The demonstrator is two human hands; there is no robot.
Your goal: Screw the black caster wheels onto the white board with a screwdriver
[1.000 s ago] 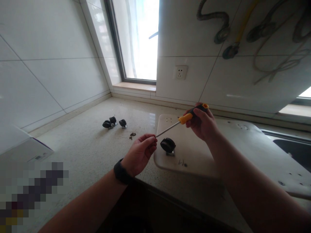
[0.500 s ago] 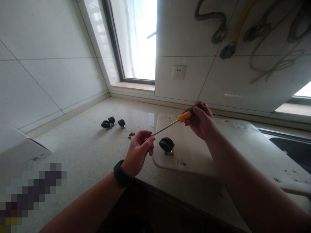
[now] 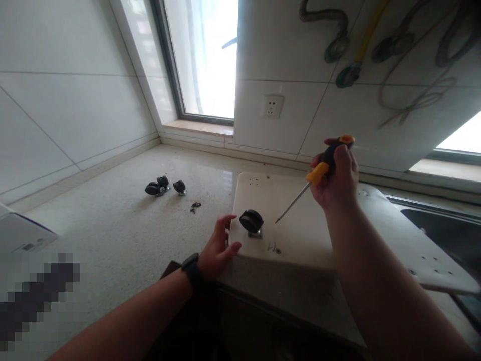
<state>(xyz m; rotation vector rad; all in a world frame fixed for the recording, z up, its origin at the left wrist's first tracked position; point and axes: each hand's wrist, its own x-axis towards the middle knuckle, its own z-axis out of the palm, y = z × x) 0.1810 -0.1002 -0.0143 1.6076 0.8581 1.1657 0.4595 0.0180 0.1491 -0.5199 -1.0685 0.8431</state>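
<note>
My right hand (image 3: pixel 336 173) is closed around the black and yellow handle of a screwdriver (image 3: pixel 317 173). Its shaft slants down to the left, and the tip stops right of a black caster wheel (image 3: pixel 251 220), apart from it. That caster stands with its metal plate on a white board (image 3: pixel 296 240), near the left front corner. At this corner my left hand (image 3: pixel 220 248) grips the board, fingers along the left edge and thumb at the front; a dark watch is on the wrist. Small holes show in the board near its back left corner.
Several loose casters (image 3: pixel 179 187) lie on the speckled counter (image 3: pixel 150 240), with a small heap of screws (image 3: pixel 195 205) close by. A white box (image 3: pixel 26 233) stands at left. Rightward are a sink (image 3: pixel 436 225) and another white panel (image 3: pixel 398 225). A socket (image 3: pixel 271 106) and hoses (image 3: pixel 330 25) are on the wall.
My left hand has left the screwdriver tip and moved down onto the board's corner. My right hand has carried the screwdriver to the right, its tip now pointing down more steeply.
</note>
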